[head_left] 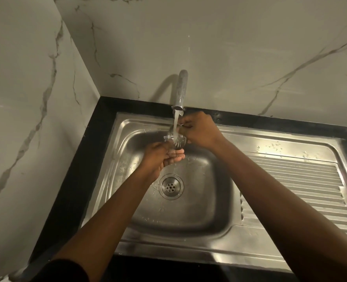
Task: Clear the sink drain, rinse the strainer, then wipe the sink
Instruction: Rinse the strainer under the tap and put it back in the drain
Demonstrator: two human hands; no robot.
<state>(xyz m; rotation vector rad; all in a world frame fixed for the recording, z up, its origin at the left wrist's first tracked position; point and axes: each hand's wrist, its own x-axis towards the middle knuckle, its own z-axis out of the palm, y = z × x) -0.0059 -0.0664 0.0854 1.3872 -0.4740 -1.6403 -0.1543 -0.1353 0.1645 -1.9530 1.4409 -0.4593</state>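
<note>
A small round metal strainer (178, 140) sits under the running stream from the faucet (180, 90), above the steel sink basin (205, 202). My right hand (199, 130) grips the strainer from the right, by its rim. My left hand (158, 158) is cupped just under the strainer, fingers touching its underside, and water runs over them. The drain (170, 189) in the basin floor lies open, showing its small holes.
A ribbed steel drainboard (296, 184) with water drops extends to the right of the basin. A black countertop (74, 165) frames the sink. Marble-patterned walls (229, 47) close in at the back and left. A dark object shows at the right edge.
</note>
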